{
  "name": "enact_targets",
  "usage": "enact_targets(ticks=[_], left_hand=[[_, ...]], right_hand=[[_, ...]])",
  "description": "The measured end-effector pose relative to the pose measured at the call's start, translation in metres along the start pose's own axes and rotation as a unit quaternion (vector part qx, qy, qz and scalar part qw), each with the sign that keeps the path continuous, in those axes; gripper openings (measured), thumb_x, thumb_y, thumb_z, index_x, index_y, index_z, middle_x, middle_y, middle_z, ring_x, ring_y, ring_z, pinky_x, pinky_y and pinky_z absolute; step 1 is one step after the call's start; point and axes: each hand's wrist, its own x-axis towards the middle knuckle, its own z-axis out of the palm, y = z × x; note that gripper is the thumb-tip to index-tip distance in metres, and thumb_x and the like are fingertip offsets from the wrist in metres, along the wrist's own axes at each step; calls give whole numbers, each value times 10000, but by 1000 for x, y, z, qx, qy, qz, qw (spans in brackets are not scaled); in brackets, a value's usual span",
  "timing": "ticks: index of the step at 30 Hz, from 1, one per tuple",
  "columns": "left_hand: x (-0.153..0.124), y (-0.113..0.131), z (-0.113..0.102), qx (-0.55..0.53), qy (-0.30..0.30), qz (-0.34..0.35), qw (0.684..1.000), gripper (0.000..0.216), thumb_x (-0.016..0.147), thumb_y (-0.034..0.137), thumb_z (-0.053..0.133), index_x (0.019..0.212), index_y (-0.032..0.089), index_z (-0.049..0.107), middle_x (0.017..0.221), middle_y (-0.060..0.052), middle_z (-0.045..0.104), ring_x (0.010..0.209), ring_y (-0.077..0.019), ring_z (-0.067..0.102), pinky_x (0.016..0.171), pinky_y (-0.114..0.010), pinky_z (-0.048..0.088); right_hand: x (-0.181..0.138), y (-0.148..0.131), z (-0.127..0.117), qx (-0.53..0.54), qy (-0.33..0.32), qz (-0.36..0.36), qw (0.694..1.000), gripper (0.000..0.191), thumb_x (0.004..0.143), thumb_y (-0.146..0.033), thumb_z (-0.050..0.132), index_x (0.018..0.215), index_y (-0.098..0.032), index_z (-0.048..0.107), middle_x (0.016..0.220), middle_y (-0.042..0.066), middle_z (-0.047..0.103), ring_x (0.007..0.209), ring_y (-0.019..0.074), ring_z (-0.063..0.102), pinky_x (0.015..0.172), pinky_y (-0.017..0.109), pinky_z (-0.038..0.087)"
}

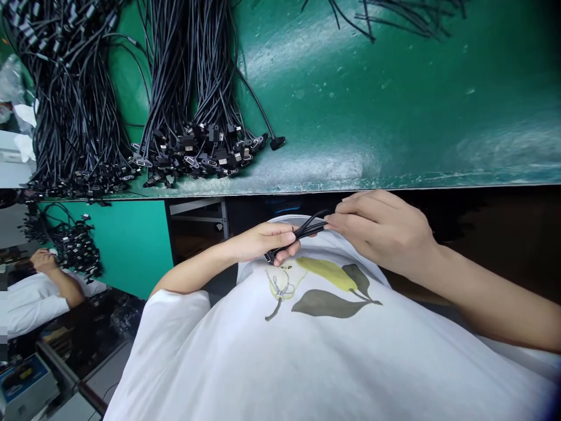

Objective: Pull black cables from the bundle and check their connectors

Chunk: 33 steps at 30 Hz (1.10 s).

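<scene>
My left hand [267, 241] is closed around a small bunch of black cables [307, 229], just above my white shirt and below the table edge. A connector end pokes out under its fingers. My right hand [381, 229] pinches the same cables from the right, fingers pressed together on them. Both hands sit close to my chest, touching at the cables.
A green table [394, 105] lies ahead, with two big bundles of black cables with connectors [193, 146] at the far left and more cables [407, 17] at the top right. Another person's arm and hand [48, 269] rests by a cable bundle at the left. Equipment stands at the lower left.
</scene>
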Motion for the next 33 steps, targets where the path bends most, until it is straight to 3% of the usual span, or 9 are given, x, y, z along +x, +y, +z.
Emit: enact_targets(ticks=[4, 9, 14, 16, 18, 21, 24, 30, 33], left_hand=[[1, -4, 2, 16, 1, -2, 1000, 369, 883, 475, 615, 913, 108, 645, 716, 12, 501, 537, -56, 461, 498, -210, 397], [4, -9, 6, 2, 20, -3, 1000, 497, 823, 532, 667, 1090, 115, 622, 664, 51, 459, 498, -48, 406, 468, -202, 338], [4, -11, 14, 80, 66, 41, 994, 473, 835, 598, 606, 743, 137, 553, 534, 69, 416, 439, -54, 369, 459, -217, 322], [5, -13, 15, 109, 81, 51, 989, 509, 864, 621, 543, 659, 160, 485, 484, 67, 402, 409, -58, 349, 446, -223, 306], [6, -15, 13, 137, 98, 42, 985, 559, 909, 648, 422, 649, 158, 492, 483, 48, 415, 420, -69, 362, 463, -230, 314], [4, -9, 7, 220, 65, 62, 971, 553, 907, 652, 421, 961, 136, 609, 766, -38, 596, 670, -133, 550, 676, -271, 448], [-1, 0, 8, 325, 34, 84, 941, 652, 823, 622, 604, 1306, 199, 493, 1072, -89, 602, 994, -217, 549, 929, -360, 429], [5, -10, 14, 302, 90, 85, 945, 511, 956, 612, 315, 1214, 209, 495, 757, 4, 524, 632, -129, 454, 695, -302, 440], [15, -18, 5, 200, 76, 128, 969, 600, 923, 652, 370, 1363, 246, 408, 910, -48, 596, 687, -147, 547, 677, -308, 467]], right_hand=[[6, 2, 0, -30, -11, -70, 997, 193, 921, -227, 541, 765, -228, 656, 813, 48, 636, 800, 199, 549, 730, 358, 464], [3, 4, 6, -31, -46, -35, 998, 235, 937, -236, 510, 726, -215, 611, 903, 65, 605, 835, 202, 538, 743, 368, 474], [3, -9, 9, -86, -51, -105, 989, 258, 970, -336, 475, 1095, -150, 602, 1300, 173, 519, 1152, 277, 516, 914, 449, 458], [3, -13, 11, -140, -124, -130, 974, 392, 974, -430, 469, 1208, -127, 554, 1164, 167, 592, 1027, 256, 567, 833, 411, 463], [2, -11, 13, -188, -209, -125, 951, 377, 992, -455, 424, 1125, -135, 572, 926, 96, 623, 807, 200, 575, 693, 341, 434], [0, 0, 13, -225, -265, -105, 932, 349, 1021, -433, 349, 1019, -153, 558, 818, 49, 581, 697, 169, 537, 584, 299, 358], [-2, 5, 14, -255, -272, -107, 922, 389, 981, -514, 424, 1052, -147, 532, 842, 43, 569, 712, 176, 533, 562, 301, 337], [2, -5, 20, -273, -266, -124, 916, 255, 1013, -355, 394, 1010, -151, 547, 847, 39, 596, 712, 173, 545, 581, 321, 360], [17, 3, -12, -281, -255, -66, 923, 251, 985, -403, 454, 954, -193, 587, 770, 7, 616, 640, 154, 552, 519, 302, 334]])
